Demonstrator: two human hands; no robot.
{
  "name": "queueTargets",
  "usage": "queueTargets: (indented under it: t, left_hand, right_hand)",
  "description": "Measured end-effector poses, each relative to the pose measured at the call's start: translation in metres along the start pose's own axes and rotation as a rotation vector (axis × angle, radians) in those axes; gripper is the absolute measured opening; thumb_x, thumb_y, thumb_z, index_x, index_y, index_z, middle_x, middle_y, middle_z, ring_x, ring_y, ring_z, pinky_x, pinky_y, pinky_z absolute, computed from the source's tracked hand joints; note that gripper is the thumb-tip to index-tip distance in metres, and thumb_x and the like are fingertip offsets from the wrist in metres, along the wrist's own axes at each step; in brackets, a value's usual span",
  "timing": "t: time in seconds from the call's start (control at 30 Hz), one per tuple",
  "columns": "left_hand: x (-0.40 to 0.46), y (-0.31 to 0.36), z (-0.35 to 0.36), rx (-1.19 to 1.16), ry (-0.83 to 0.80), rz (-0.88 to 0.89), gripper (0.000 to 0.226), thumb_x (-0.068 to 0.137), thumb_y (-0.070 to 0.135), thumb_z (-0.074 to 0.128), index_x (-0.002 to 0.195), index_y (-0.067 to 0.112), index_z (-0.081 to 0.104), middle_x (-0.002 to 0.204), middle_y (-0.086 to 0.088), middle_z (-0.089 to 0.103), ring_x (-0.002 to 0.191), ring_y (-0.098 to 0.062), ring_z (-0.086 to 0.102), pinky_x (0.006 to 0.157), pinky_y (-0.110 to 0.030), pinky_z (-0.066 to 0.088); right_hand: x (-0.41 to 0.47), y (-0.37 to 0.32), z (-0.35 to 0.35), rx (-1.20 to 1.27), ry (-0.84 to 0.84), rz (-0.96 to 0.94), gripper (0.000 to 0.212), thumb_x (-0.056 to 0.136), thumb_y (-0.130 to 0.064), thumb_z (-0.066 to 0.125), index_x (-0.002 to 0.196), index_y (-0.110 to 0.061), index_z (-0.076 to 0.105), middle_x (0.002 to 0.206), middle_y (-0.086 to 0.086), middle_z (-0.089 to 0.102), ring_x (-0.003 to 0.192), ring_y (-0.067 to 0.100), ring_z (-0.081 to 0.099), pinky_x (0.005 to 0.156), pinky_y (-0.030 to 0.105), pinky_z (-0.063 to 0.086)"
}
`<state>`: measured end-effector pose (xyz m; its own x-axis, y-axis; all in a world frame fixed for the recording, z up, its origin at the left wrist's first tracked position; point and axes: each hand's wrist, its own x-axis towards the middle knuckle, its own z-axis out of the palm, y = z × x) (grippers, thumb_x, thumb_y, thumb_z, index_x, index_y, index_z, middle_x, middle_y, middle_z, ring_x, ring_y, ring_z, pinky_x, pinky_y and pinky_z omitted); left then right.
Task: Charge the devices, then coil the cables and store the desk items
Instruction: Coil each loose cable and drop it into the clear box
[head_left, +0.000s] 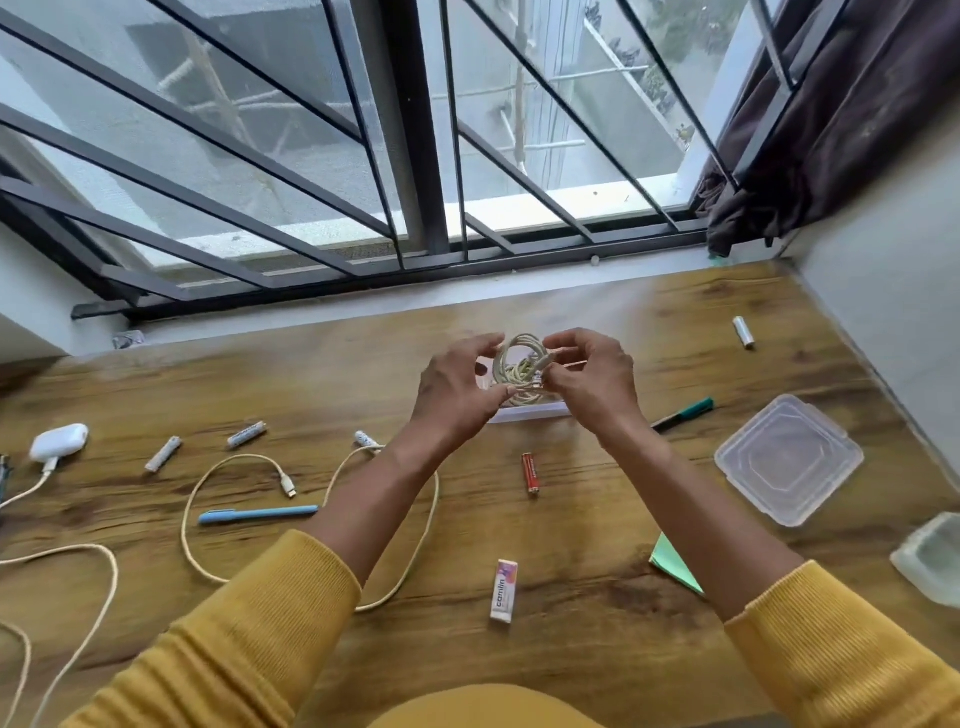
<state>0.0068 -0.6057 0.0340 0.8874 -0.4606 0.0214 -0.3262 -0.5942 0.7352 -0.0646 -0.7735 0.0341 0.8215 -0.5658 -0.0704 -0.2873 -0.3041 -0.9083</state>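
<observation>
1. Both hands grasp the coiled cable (522, 371), raised just above the clear container (530, 413) on the worktop (597, 545): left hand (457, 397) pinches the coil's left side, right hand (592, 384) grips the plug end at its right.
2. Judged step: securing the loose end. Keep the left pinch firm so the loops stay stacked.
3. Tuck the plug through the loops before lowering the coil into the container.
4. The loose cable (311, 519) near the left forearm remains uncoiled.
</observation>
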Motion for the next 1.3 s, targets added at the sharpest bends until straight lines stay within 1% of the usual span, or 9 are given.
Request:
queueTargets:
  t: [0.13, 0.23, 0.33, 0.43, 0.57, 0.73, 0.9, 1.1, 1.3]
  left_hand:
    - [0.005, -0.009, 0.012, 0.183, 0.010, 0.019, 0.071, 0.078, 0.032, 0.088, 0.144, 0.035, 0.062, 0.127, 0.004, 0.072, 0.116, -0.025, 0.062, 0.100, -0.046, 0.051]
    - [0.008, -0.008, 0.014, 0.321, -0.009, 0.021, 0.067, 0.081, 0.036, 0.084, 0.144, 0.036, 0.061, 0.126, 0.003, 0.070, 0.123, -0.027, 0.054, 0.099, -0.046, 0.047]
    - [0.012, -0.009, 0.011, 0.413, -0.048, 0.033, 0.060, 0.083, 0.041, 0.081, 0.140, 0.033, 0.065, 0.127, 0.004, 0.065, 0.124, -0.028, 0.049, 0.099, -0.045, 0.046]
    - [0.017, -0.009, 0.010, 0.437, -0.098, 0.020, 0.060, 0.084, 0.040, 0.079, 0.141, 0.028, 0.064, 0.130, 0.004, 0.061, 0.126, -0.029, 0.048, 0.103, -0.046, 0.047]
    - [0.022, -0.009, 0.009, 0.449, -0.155, 0.043, 0.063, 0.085, 0.036, 0.078, 0.145, 0.028, 0.061, 0.129, 0.001, 0.061, 0.128, -0.029, 0.048, 0.106, -0.044, 0.047]
    - [0.029, -0.012, 0.006, 0.426, -0.193, 0.030, 0.065, 0.084, 0.036, 0.085, 0.143, 0.022, 0.063, 0.131, -0.002, 0.053, 0.127, -0.026, 0.047, 0.109, -0.039, 0.044]
    - [0.029, -0.015, -0.002, 0.410, -0.200, 0.020, 0.071, 0.082, 0.038, 0.088, 0.146, 0.019, 0.061, 0.137, -0.001, 0.051, 0.130, -0.025, 0.047, 0.111, -0.038, 0.042]
    - [0.030, -0.014, -0.001, 0.445, -0.233, 0.040, 0.061, 0.085, 0.037, 0.086, 0.139, 0.020, 0.066, 0.133, 0.000, 0.051, 0.128, -0.026, 0.045, 0.110, -0.039, 0.043]
    - [0.029, -0.008, 0.007, 0.487, -0.227, 0.017, 0.048, 0.089, 0.031, 0.081, 0.132, 0.016, 0.070, 0.129, -0.003, 0.050, 0.126, -0.028, 0.042, 0.110, -0.038, 0.042]
  right_hand:
    - [0.000, 0.006, 0.007, -0.191, -0.024, -0.145, 0.025, 0.089, -0.011, 0.074, 0.113, -0.019, 0.076, 0.091, -0.001, 0.077, 0.080, 0.012, 0.074, 0.077, 0.040, 0.064]
    - [0.003, 0.011, 0.010, -0.280, -0.036, -0.205, 0.027, 0.088, -0.012, 0.072, 0.114, -0.018, 0.076, 0.094, 0.001, 0.077, 0.082, 0.015, 0.072, 0.079, 0.043, 0.063]
    - [0.006, 0.012, 0.013, -0.327, -0.084, -0.234, 0.030, 0.085, -0.029, 0.066, 0.110, -0.018, 0.078, 0.099, 0.005, 0.075, 0.085, 0.020, 0.071, 0.079, 0.045, 0.061]
    - [0.011, 0.016, 0.017, -0.414, -0.141, -0.231, 0.029, 0.090, -0.022, 0.067, 0.116, -0.015, 0.078, 0.104, 0.011, 0.073, 0.089, 0.028, 0.070, 0.084, 0.047, 0.058]
    - [0.018, 0.016, 0.017, -0.462, -0.189, -0.193, 0.028, 0.093, -0.018, 0.069, 0.118, -0.016, 0.078, 0.104, 0.010, 0.072, 0.091, 0.030, 0.069, 0.087, 0.045, 0.055]
    - [0.023, 0.009, 0.015, -0.513, -0.244, -0.170, 0.028, 0.096, -0.025, 0.070, 0.123, -0.026, 0.077, 0.118, 0.002, 0.075, 0.104, 0.027, 0.069, 0.095, 0.043, 0.054]
    - [0.024, 0.001, 0.016, -0.554, -0.234, -0.160, 0.027, 0.098, -0.034, 0.069, 0.124, -0.037, 0.075, 0.124, -0.002, 0.075, 0.110, 0.027, 0.069, 0.092, 0.043, 0.057]
    - [0.028, -0.003, 0.020, -0.569, -0.259, -0.113, 0.021, 0.098, -0.035, 0.070, 0.117, -0.038, 0.077, 0.114, 0.000, 0.076, 0.106, 0.027, 0.068, 0.088, 0.042, 0.057]
    - [0.032, 0.003, 0.029, -0.573, -0.247, -0.052, 0.022, 0.097, -0.031, 0.073, 0.119, -0.035, 0.077, 0.120, -0.004, 0.066, 0.110, 0.025, 0.065, 0.093, 0.040, 0.054]
